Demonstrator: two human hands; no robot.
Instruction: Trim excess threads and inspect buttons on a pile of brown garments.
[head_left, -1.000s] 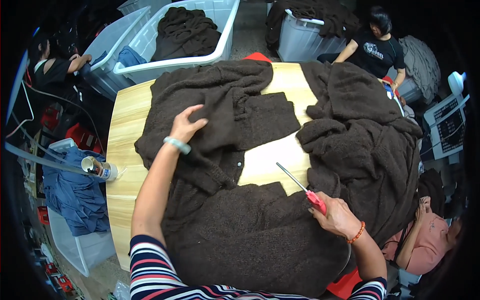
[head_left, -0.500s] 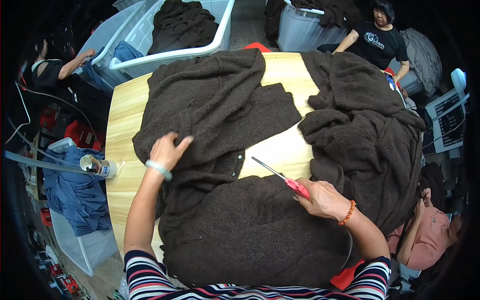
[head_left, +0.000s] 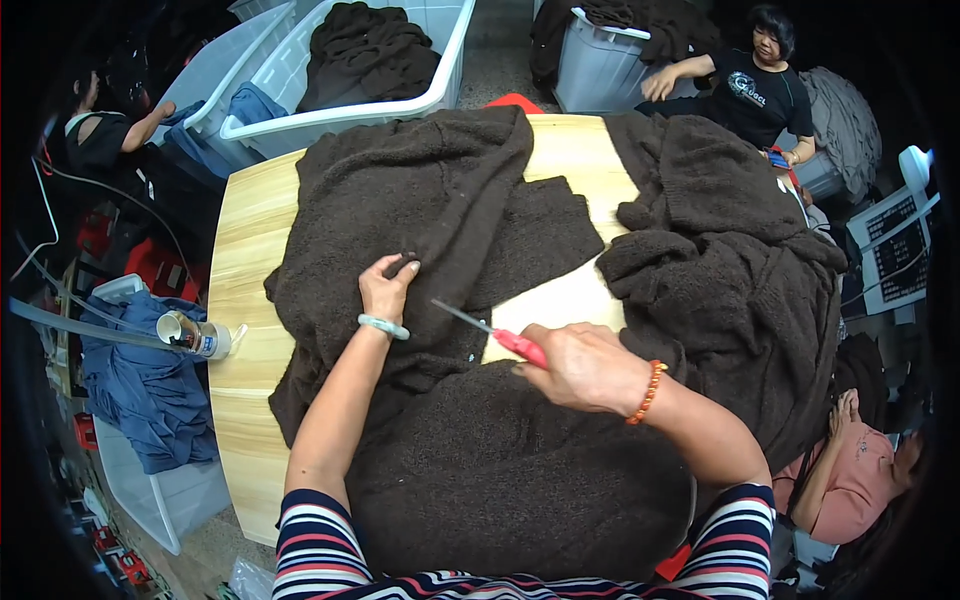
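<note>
A dark brown knit garment (head_left: 390, 190) lies spread over the left and middle of the table, with a sleeve-like flap reaching right. My left hand (head_left: 383, 292) pinches a small fold of it between thumb and fingers. My right hand (head_left: 590, 365) is closed round a slim tool with a red handle (head_left: 520, 347). Its narrow metal blade (head_left: 462, 315) points left over the garment, towards my left hand, with a gap between them. Nearest me, more dark brown knit (head_left: 520, 470) covers the table's front edge. Small buttons show near the tool, partly hidden.
Rumpled brown knitwear (head_left: 730, 260) is heaped on the right of the wooden table (head_left: 240, 290). A jar (head_left: 205, 338) stands at the left edge, beside a bin of blue cloth (head_left: 145, 380). White bins (head_left: 345, 110) stand beyond. Co-workers sit at far left, far right and right.
My left hand has moved right and now pinches the knit. My right hand has brought the tool left and slightly up. The garment has shifted, and the far-right co-worker has raised an arm.
</note>
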